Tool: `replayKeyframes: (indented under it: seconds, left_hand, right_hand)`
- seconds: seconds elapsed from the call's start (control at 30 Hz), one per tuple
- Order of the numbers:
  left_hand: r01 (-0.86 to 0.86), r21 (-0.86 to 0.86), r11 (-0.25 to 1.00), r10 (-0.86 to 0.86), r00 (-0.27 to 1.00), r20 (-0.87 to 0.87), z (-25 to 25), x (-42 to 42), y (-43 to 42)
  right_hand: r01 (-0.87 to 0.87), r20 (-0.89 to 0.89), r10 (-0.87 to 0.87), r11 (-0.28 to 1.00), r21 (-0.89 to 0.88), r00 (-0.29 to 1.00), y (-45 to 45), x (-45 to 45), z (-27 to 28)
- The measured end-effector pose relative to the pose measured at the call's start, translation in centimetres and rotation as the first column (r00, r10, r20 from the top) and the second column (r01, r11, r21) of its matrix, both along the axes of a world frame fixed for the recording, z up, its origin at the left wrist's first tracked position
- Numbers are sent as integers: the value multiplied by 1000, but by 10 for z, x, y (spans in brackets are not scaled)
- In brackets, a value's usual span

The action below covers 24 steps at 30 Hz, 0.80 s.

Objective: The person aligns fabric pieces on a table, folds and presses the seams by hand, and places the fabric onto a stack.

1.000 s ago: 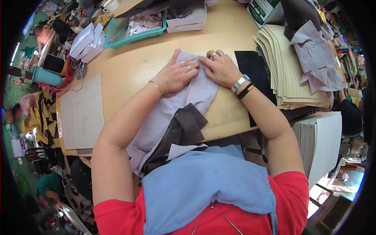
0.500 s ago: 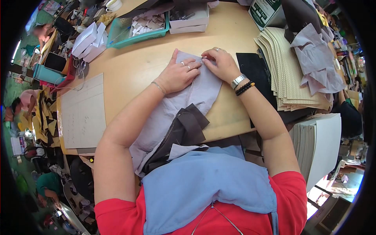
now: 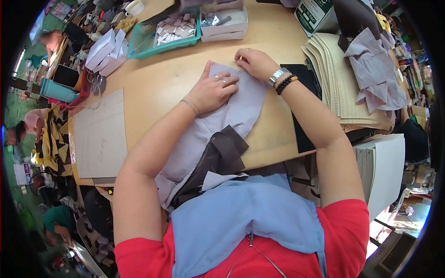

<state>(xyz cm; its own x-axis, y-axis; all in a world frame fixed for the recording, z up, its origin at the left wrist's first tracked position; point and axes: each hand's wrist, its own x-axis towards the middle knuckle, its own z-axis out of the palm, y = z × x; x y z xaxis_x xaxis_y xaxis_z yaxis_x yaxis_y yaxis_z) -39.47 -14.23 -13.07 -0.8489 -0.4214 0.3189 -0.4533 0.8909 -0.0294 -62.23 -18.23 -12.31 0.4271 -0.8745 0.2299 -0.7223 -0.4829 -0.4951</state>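
Note:
A pale lilac fabric (image 3: 185,150) runs from my lap up onto the wooden table (image 3: 162,76). My left hand (image 3: 214,91) lies on its upper part, palm down, fingers spread and pressing it flat. At the fabric's top edge is my right hand (image 3: 254,64), its thumb and fingers pinched together; whatever is between the fingertips is too small to make out. A dark brown piece of cloth (image 3: 227,148) rests over the lower part of the lilac fabric, near the table's front edge.
Behind my hands stand a teal basket (image 3: 134,41) of small pale pieces and a white box (image 3: 222,33). Quilted cream sheets (image 3: 336,88) are stacked at right, with lilac scraps (image 3: 375,69) on them. A marked card (image 3: 101,134) lies left. Other people appear at far left.
My right hand has lifted slightly and shifted up, away from my left hand, along the fabric's top edge. My left hand stays on the fabric. A dark cloth at the back has moved off the white box.

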Motion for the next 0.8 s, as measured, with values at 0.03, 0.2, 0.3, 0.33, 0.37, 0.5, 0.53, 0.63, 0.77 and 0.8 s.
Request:
replayKeyframes:
  seconds: [0.03, 0.2, 0.3, 0.33, 0.37, 0.5, 0.53, 0.63, 0.77, 0.8]
  left_hand:
    - [-5, 9, 1000, 5, 1000, -8, 0, 0, 0]
    - [-2, 47, 999, 4, 999, -32, -5, 0, -3]
    - [-1, 80, 997, 3, 1000, -18, -2, -1, -5]
    - [-4, 95, 995, 5, 1000, -10, -2, -1, -5]
    - [-9, 93, 996, 10, 1000, -6, -2, -1, -5]
    - [-41, 94, 995, 41, 999, 8, -2, -1, -4]
    - [-48, 97, 994, 47, 999, 10, -3, -2, -4]
    - [-51, 94, 994, 51, 999, -6, -4, -1, -5]
    - [8, 79, 997, 0, 995, -101, -4, 5, -5]
    - [23, 82, 996, -13, 994, -113, -4, 7, -4]
  right_hand:
    - [7, 95, -6, 1000, -11, 995, 1, -6, -4]
    - [-272, -36, 270, 949, -162, 962, 23, -25, 0]
    - [-364, -156, 334, 899, -245, 930, 20, -27, 3]
    - [-393, -194, 352, 883, -255, 916, 18, -27, 4]
    - [-406, -204, 360, 871, -277, 910, 17, -27, 4]
    - [-428, -247, 362, 845, -320, 899, 18, -28, 3]
    - [-423, -258, 352, 848, -320, 900, 20, -28, 3]
    - [-450, -192, 407, 825, -342, 893, 28, -23, 2]
    - [-419, -155, 389, 833, -361, 908, 34, -21, -8]
    - [-421, -161, 389, 828, -370, 907, 35, -21, -9]
